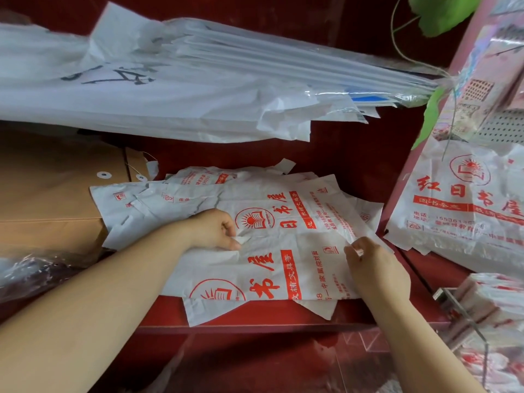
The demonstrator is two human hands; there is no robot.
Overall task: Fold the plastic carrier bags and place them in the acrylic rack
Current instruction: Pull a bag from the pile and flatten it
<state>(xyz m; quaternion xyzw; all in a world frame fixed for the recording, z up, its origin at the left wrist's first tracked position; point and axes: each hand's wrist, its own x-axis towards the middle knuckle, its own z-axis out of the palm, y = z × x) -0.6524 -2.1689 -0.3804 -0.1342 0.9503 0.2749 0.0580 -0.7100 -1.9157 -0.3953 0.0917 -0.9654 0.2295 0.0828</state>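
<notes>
Both hands grip one top bag (300, 268) on a loose pile of bags I cannot count: my left hand (218, 231) pinches a crease near its middle, and my right hand (374, 268) pinches its right edge. One clear rack (460, 310) sits further right, on the red shelf (255, 316).

My left hand (214, 229) covers part of the top bag (295, 268), and its curled fingers hide most of what they pinch, perhaps a folded corner of that bag. My right hand (377, 270) hides the bag's right edge where it pinches it. The bags beneath (181, 197) show only their borders. The small print is too fine to read. The acrylic rack (465, 313) runs off the right edge, its contents blurred
</notes>
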